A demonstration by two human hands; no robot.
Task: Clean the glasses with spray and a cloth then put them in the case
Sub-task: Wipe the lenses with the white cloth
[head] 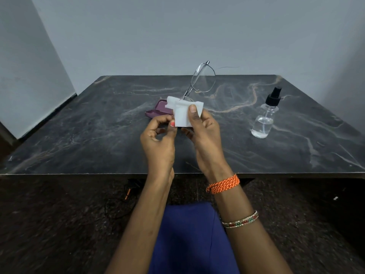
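Thin metal-framed glasses are held upright above the table, one lens free at the top, the other wrapped in a folded white cloth. My right hand pinches the cloth over the lower lens, thumb on top. My left hand grips the lower edge of the cloth and frame from the left. An open maroon glasses case lies on the table just behind my left hand, partly hidden by the cloth. A clear spray bottle with a black nozzle stands to the right.
The dark marble-patterned table reaches a grey wall at the back. Its front edge runs just under my wrists. Cables lie on the floor beneath the table, and blue fabric covers my lap.
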